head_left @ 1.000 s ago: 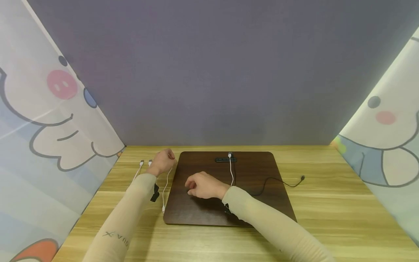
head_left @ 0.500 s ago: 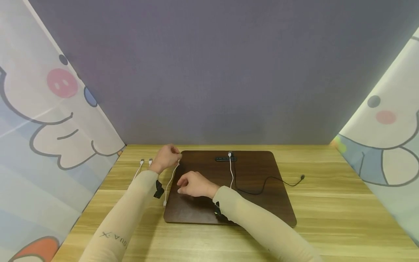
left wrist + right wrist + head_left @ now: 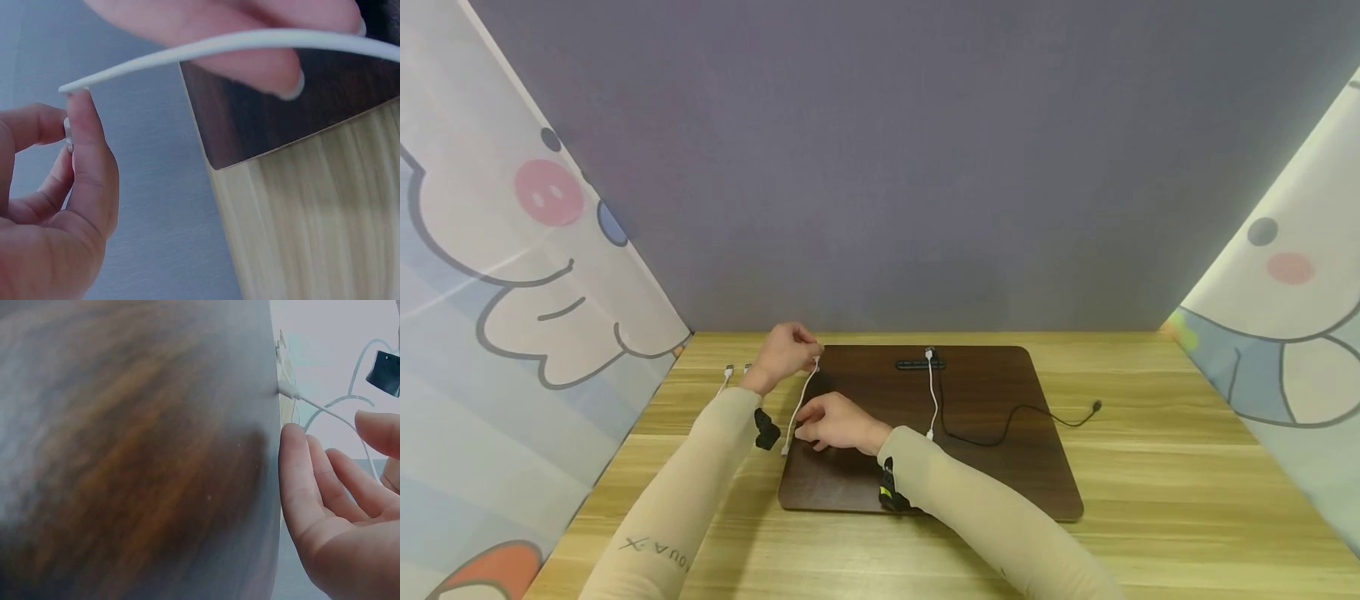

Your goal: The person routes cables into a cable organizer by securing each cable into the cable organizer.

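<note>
A white USB cable point(image 3: 806, 390) slants over the left edge of a dark brown board point(image 3: 865, 492). My left hand point(image 3: 787, 357) pinches its far end by the board's back left corner; in the left wrist view, a small white piece shows between thumb and fingers. The near end, a white connector point(image 3: 287, 389), hangs by the board's left edge. My right hand point(image 3: 841, 421) is over the board beside the cable, thumb and fingers apart in the right wrist view, with the cable passing behind them. Its fingers point(image 3: 269, 72) overlap the cable in the left wrist view.
A black cable holder point(image 3: 906, 365) lies at the board's back, with a white cable point(image 3: 934, 392) and a black cable point(image 3: 981, 442) running from it. More white cables point(image 3: 724, 382) lie left on the wooden table point(image 3: 1180, 500). A grey panel point(image 3: 925, 208) rises behind.
My left hand has moved right and away, carrying the white USB cable from the table to over the board's left edge. My right hand has moved left, up to the cable.
</note>
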A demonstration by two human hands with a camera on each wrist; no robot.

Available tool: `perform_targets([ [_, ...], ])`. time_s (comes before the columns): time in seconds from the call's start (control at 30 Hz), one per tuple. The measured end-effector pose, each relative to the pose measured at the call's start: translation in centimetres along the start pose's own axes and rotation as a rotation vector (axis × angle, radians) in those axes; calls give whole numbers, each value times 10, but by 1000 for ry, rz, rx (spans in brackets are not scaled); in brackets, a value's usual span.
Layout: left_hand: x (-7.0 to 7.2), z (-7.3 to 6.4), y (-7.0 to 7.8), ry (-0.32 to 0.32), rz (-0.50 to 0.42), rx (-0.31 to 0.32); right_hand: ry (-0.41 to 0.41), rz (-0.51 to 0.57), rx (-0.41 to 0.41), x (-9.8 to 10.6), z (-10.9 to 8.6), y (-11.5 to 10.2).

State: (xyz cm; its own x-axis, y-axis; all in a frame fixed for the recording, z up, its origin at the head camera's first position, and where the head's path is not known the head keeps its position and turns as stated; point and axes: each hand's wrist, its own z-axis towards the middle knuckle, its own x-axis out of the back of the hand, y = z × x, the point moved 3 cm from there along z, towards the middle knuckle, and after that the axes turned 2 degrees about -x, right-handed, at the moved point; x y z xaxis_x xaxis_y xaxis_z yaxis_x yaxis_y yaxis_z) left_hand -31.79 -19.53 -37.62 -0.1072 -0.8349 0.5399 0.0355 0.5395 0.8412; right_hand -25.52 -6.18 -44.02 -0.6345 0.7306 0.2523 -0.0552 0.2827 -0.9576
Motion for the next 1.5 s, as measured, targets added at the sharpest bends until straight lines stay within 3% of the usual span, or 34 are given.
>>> perform_targets([
  [0.23, 5, 0, 11, 33, -55, -35, -38, 82, 18, -3, -4, -3],
  [0.53, 12, 3, 12, 43, -63, -59, 5, 82, 27, -2, -7, 1],
  [0.83, 7, 7, 23, 25, -68, -112, 80, -4, 11, 15, -19, 3],
  [1.27, 4, 10, 33, 3, -46, -129, 140, -234, 13, 34, -36, -2],
  [1.5, -2, 13, 39, -43, -152, -158, 153, -321, 16, 48, -46, 2],
])
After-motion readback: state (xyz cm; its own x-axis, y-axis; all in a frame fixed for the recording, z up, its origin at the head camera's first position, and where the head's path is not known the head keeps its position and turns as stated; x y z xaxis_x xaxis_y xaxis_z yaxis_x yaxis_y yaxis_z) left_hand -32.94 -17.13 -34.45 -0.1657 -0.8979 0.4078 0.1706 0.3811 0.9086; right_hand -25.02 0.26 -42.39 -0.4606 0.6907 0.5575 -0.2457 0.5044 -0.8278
